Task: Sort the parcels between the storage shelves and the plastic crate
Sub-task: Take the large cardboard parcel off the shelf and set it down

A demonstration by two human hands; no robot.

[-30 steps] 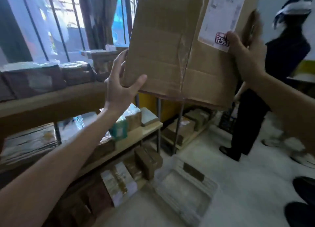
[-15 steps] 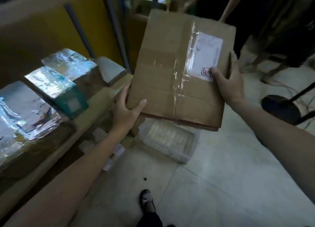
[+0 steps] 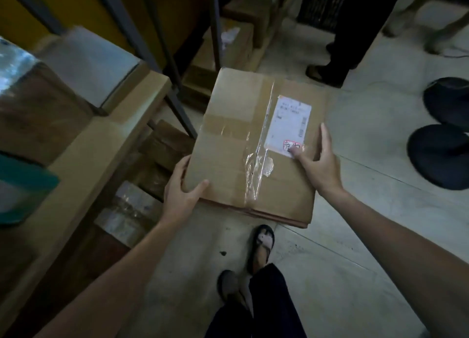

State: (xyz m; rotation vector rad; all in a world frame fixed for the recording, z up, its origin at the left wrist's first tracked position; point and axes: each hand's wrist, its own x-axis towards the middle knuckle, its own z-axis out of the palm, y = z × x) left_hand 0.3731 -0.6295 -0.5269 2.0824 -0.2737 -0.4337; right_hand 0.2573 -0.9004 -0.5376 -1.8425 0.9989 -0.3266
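Observation:
A flat brown cardboard parcel [image 3: 236, 144] with clear tape and a white shipping label [image 3: 289, 124] lies low over the floor, held level. My left hand [image 3: 181, 193] grips its near left corner, thumb on top. My right hand [image 3: 317, 160] holds its right edge, thumb pressing on the label's red stamp. The parcel covers the spot where the plastic crate stood, so the crate is hidden. The wooden storage shelf [image 3: 101, 144] with wrapped parcels runs along the left.
Foil-wrapped and teal boxes [image 3: 22, 185] sit on the left shelf, more parcels [image 3: 162, 147] below it. Metal shelf posts [image 3: 157, 66] rise beside the parcel. My feet [image 3: 261, 243] stand just behind it. Another person's legs [image 3: 350, 33] and two dark round objects [image 3: 439, 154] are at the right.
The parcel has come down from head height beside the upper shelf to low over the floor. My view has tilted downward, and the crate has disappeared under the parcel.

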